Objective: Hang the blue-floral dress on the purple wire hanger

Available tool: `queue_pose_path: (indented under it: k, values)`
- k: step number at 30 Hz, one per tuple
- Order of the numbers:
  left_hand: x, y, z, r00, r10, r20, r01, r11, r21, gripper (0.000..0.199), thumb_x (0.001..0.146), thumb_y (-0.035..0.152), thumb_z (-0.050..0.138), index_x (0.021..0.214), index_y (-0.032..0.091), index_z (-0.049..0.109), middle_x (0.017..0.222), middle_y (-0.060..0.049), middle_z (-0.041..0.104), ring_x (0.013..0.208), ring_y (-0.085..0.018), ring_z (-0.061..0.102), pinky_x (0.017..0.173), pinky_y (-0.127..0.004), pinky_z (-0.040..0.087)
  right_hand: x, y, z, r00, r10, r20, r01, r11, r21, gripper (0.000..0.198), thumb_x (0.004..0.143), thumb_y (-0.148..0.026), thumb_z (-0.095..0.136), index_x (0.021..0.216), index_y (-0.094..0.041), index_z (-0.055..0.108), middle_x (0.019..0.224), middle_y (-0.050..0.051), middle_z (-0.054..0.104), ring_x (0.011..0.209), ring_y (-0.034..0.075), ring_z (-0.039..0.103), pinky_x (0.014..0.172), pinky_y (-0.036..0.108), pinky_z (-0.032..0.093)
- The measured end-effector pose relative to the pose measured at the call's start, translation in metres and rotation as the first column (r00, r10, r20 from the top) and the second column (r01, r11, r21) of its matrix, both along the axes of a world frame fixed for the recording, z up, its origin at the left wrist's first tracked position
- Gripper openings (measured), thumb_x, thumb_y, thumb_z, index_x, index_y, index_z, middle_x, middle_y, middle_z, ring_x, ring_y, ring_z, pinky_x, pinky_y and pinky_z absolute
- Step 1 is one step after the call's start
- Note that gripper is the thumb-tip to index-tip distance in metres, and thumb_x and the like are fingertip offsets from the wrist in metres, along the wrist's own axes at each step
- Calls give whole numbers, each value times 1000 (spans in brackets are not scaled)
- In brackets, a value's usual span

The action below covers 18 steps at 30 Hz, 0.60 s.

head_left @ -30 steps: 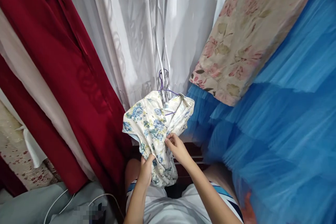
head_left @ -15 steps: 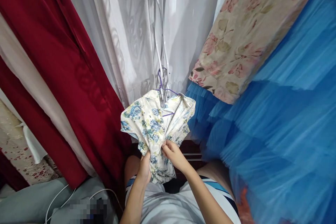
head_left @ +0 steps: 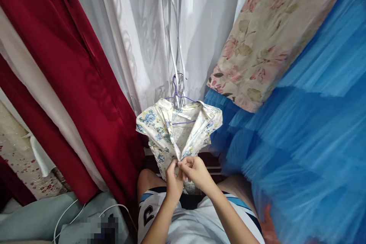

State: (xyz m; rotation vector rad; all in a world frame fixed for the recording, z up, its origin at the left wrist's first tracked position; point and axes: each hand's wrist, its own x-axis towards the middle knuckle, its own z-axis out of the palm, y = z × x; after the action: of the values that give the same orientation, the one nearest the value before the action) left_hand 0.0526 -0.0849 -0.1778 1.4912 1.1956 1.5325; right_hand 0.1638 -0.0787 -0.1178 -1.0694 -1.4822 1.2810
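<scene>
A white blouse with blue flowers [head_left: 160, 137] hangs on a thin purple hanger [head_left: 175, 90] in front of me. Its neckline gapes open in a V, and the hanger's bar shows through it. My left hand [head_left: 174, 179] pinches the front edge at the bottom of the V. Right beside it, my right hand [head_left: 196, 171] grips the opposite edge, fingertips almost touching the left ones. Whatever lies between the fingertips is too small to make out. Both hands cover part of the blouse's lower front.
Red drapes [head_left: 77, 84] hang on the left and white curtains [head_left: 197, 30] behind the blouse. Pale floral cloth [head_left: 251, 53] and blue layered tulle [head_left: 303, 152] fill the right. White straps [head_left: 173, 42] run down to the hanger. A white cable [head_left: 114, 206] crosses a grey cushion [head_left: 34, 217] at lower left.
My left hand has moved from the blouse's side to the centre front, meeting the right hand. The neckline is spread wider and the blouse now faces me more squarely.
</scene>
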Motion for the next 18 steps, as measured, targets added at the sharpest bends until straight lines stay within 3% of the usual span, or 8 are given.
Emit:
queue_pose_path:
  k: [5, 8, 10, 13, 15, 16, 17, 18]
  values:
    - [-14, 6, 6, 945, -21, -326, 40, 998, 51, 18, 91, 27, 50, 83, 17, 62, 77, -5, 63, 75, -18, 58, 71, -27, 43, -9, 59, 77, 964, -213, -162, 244, 948, 203, 38, 81, -35, 61, 48, -17, 57, 39, 0, 54, 35, 9, 40, 42, 23, 33]
    - [-23, 8, 5, 875, 3, -483, 37, 997, 73, 18, 90, 23, 49, 78, 18, 61, 77, -5, 62, 74, -18, 57, 69, -26, 41, -16, 98, 131, 922, -251, -294, 321, 921, 222, 26, 75, -34, 65, 57, -16, 62, 45, 1, 59, 35, 9, 38, 38, 23, 30]
    - [-24, 12, 3, 832, -19, -554, 48, 998, 37, 17, 88, 21, 51, 77, 18, 63, 80, -5, 65, 76, -18, 58, 70, -27, 42, -22, 109, 150, 910, -249, -332, 340, 905, 256, 24, 75, -35, 66, 60, -16, 62, 46, 1, 60, 36, 9, 39, 38, 23, 30]
    - [-29, 27, 10, 782, -270, -562, 222, 963, -155, 10, 80, 23, 62, 74, 17, 68, 78, -5, 69, 74, -19, 61, 69, -27, 45, -24, 103, 148, 915, -242, -323, 347, 881, 321, 28, 79, -40, 65, 64, -17, 60, 46, 0, 59, 37, 9, 40, 39, 23, 31]
    - [-38, 44, 34, 773, -441, -456, 396, 897, -197, 9, 78, 24, 65, 77, 16, 71, 79, -5, 71, 74, -18, 64, 70, -27, 48, -22, 93, 137, 920, -257, -296, 349, 880, 321, 28, 80, -43, 65, 69, -18, 60, 44, -2, 56, 37, 10, 41, 40, 23, 31]
    - [-44, 53, 53, 794, -459, -399, 438, 887, -147, 11, 80, 25, 65, 82, 16, 72, 81, -5, 72, 75, -18, 64, 71, -27, 48, -20, 87, 132, 921, -270, -281, 354, 880, 315, 28, 80, -45, 65, 71, -18, 59, 42, -2, 54, 37, 11, 42, 40, 23, 31]
    - [-50, 62, 75, 856, -376, -355, 390, 920, -36, 15, 84, 25, 61, 88, 16, 72, 84, -6, 72, 77, -18, 65, 73, -27, 49, -17, 83, 128, 922, -282, -266, 359, 880, 312, 29, 81, -46, 65, 71, -19, 59, 42, -3, 53, 37, 11, 42, 41, 23, 32]
    - [-56, 70, 100, 928, -207, -310, 246, 965, 94, 19, 86, 28, 59, 97, 17, 70, 84, -5, 71, 75, -17, 63, 72, -27, 48, -16, 79, 127, 923, -289, -254, 361, 878, 313, 30, 81, -47, 64, 71, -19, 59, 42, -2, 53, 38, 11, 43, 41, 23, 32]
